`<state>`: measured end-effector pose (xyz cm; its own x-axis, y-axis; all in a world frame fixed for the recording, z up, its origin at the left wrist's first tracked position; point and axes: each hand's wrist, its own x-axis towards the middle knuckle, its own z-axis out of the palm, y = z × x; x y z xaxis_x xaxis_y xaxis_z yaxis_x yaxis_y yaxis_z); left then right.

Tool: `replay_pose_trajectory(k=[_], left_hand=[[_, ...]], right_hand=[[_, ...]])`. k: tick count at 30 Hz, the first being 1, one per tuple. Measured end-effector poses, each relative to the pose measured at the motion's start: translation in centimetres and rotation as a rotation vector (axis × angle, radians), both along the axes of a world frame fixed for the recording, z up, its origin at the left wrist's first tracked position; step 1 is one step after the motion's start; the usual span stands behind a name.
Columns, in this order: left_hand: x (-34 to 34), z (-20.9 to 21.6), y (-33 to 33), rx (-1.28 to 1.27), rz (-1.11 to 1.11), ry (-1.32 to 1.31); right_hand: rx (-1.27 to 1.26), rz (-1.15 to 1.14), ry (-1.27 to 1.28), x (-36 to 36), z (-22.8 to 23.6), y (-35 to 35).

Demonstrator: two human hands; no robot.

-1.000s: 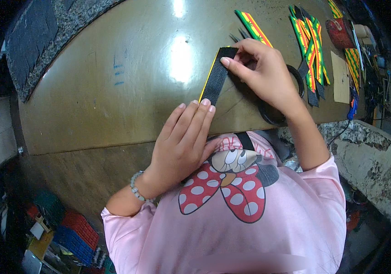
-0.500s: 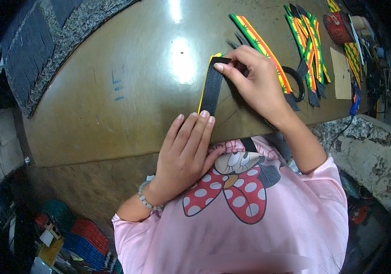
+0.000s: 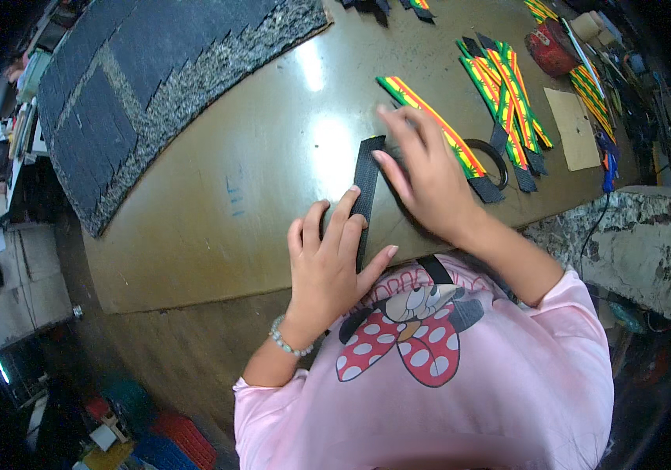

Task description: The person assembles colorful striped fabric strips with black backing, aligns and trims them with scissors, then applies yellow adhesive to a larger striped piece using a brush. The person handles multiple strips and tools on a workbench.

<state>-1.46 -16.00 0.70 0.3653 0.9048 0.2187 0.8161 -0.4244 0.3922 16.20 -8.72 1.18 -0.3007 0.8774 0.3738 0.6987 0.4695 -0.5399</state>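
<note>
A black woven strap (image 3: 367,176) lies on the table near its front edge, with a tiny bit of yellow at its far end. My left hand (image 3: 326,249) rests on the strap's near part, its fingers spread and lightly bent. Just right of the strap's far end is my right hand (image 3: 429,168), thumb and fingers apart, with nothing visible between them. Beyond it lies a green, yellow and red patterned strap (image 3: 437,125) with a black end. A black scissors handle (image 3: 498,160) shows beside that strap; the blades are hidden.
Several patterned straps (image 3: 508,102) lie in a loose pile at the right, near a piece of brown cardboard (image 3: 572,129) and a red round object (image 3: 549,48). A rough-edged board with dark strips (image 3: 163,59) covers the far left of the brown table (image 3: 171,258).
My right hand has let go of the strap's far end and opened. The fingers of my left hand have spread. The yellow edge along the strap is mostly out of sight; the whole view has shifted.
</note>
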Motion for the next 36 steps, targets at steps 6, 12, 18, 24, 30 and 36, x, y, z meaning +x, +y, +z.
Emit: replay_pose_trajectory(k=[6,12,18,24,30,36], left_hand=[[0.0,-0.3,-0.7,0.056,0.030,0.231],[0.5,-0.1,-1.1,0.048,0.042,0.311],[0.5,0.1,-1.2,0.040,0.021,0.364],[0.6,1.4,-0.5,-0.016,0.008,0.288],[0.3,1.8,3.1,0.007,-0.059,0.205],[-1.4,1.7,-1.5,0.109,-0.108,0.466]], right_hand=[[-0.029,0.370,-0.062,0.5,-0.1,-3.8],[0.087,0.256,-0.154,0.9,-0.2,-2.2],[0.163,0.148,-0.211,1.2,-0.3,0.7],[0.177,0.138,-0.187,1.8,-0.9,2.0],[0.275,0.144,-0.280,1.3,-1.1,1.2],[0.381,0.048,-0.448,0.3,-1.8,0.2]])
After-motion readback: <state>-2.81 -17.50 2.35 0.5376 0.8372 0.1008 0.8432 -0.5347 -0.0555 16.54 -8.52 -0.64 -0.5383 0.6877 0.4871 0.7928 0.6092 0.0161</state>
